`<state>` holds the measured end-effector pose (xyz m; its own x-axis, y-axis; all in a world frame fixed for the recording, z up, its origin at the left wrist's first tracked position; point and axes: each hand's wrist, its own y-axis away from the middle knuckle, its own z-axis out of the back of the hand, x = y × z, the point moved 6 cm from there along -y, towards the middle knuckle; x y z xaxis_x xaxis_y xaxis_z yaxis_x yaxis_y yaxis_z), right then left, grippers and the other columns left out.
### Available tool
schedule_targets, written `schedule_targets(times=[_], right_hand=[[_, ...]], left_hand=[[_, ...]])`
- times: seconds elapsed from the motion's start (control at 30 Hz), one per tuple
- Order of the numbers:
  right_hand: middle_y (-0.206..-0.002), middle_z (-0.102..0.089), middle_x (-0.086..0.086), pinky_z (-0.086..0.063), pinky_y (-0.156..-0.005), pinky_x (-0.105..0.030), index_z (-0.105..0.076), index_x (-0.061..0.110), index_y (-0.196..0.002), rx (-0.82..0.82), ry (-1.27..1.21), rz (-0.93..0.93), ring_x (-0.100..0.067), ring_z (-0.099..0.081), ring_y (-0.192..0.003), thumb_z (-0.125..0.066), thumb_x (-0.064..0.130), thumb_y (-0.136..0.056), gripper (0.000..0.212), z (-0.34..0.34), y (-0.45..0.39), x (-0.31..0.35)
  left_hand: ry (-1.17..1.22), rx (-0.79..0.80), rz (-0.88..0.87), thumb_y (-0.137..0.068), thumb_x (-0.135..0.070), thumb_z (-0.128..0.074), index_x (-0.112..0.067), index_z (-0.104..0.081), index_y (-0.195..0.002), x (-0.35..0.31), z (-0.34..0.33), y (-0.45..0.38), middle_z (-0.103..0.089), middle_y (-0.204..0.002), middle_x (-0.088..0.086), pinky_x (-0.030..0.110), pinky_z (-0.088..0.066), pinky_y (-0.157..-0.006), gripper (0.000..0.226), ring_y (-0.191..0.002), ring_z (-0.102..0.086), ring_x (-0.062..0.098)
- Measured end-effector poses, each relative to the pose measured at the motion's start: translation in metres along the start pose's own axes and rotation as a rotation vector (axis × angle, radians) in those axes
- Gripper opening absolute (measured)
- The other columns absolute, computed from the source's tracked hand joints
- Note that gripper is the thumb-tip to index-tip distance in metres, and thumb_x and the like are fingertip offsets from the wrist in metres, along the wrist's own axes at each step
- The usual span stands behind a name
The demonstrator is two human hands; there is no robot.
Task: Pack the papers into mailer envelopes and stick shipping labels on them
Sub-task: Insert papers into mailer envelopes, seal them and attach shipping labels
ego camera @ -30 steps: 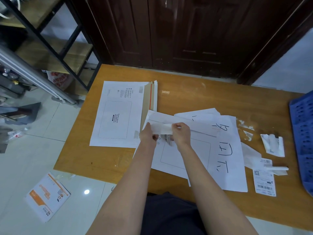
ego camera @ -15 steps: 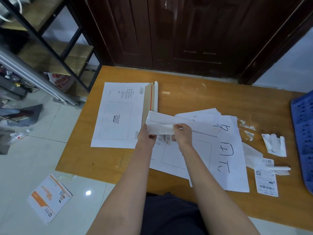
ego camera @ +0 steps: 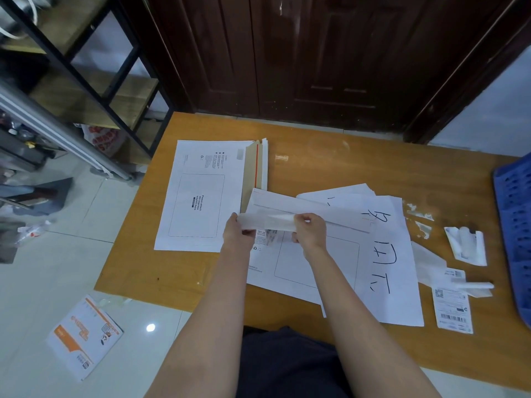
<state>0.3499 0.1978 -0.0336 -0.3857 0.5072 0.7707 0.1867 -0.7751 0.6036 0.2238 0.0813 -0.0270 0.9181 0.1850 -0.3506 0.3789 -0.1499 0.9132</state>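
label strip (ego camera: 265, 220) pinched btwn L fingers (ego camera: 236, 222), R fingers (ego camera: 298, 221)

Bare forearms, no sleeves; dark navy garment (ego camera: 287, 366) over the lap.

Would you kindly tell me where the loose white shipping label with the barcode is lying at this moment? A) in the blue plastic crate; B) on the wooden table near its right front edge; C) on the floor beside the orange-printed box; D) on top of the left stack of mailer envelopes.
B: the white shipping label with the barcode lies flat on the wooden table, right of the handwritten sheets.
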Motion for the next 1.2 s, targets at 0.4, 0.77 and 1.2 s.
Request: schedule_targets(times=[0.4, 0.77, 1.2], right_hand=[[-0.065, -0.048, -0.002, -0.034, -0.047, -0.027, -0.054, 0.005, -0.085, 0.018, -0.013, -0.054, -0.015, -0.04, -0.041, -0.049, 0.009, -0.09, 0.008, 0.007, 0.001, -0.014], [-0.064, -0.044, -0.001, -0.025, -0.03, -0.016, -0.054, 0.009, -0.083, 0.006, 0.025, -0.093, -0.015, -0.039, -0.042, -0.047, 0.011, -0.09, 0.01, 0.017, 0.0, -0.022], [-0.074, -0.049, -0.004, -0.031, -0.034, -0.016, -0.058, 0.005, -0.089, -0.011, -0.012, -0.1, -0.017, -0.042, -0.047, -0.049, 0.01, -0.091, 0.011, 0.02, -0.001, -0.026]], left_hand=[[0.095, -0.033, 0.064, -0.093, -0.02, -0.061, -0.016, -0.049, -0.132, -0.002, 0.018, -0.008, -0.054, -0.084, 0.006, 0.03, -0.052, -0.057, 0.041, -0.072, -0.057, 0.021], [0.1, -0.068, 0.046, -0.095, -0.02, -0.058, -0.013, -0.049, -0.131, -0.002, 0.024, -0.005, -0.055, -0.089, 0.008, 0.034, -0.052, -0.077, 0.037, -0.106, -0.059, 0.024], [0.097, -0.104, 0.011, -0.097, -0.02, -0.055, -0.016, -0.045, -0.134, -0.007, 0.027, 0.004, -0.052, -0.091, 0.006, 0.031, -0.05, -0.081, 0.038, -0.117, -0.054, 0.024]])
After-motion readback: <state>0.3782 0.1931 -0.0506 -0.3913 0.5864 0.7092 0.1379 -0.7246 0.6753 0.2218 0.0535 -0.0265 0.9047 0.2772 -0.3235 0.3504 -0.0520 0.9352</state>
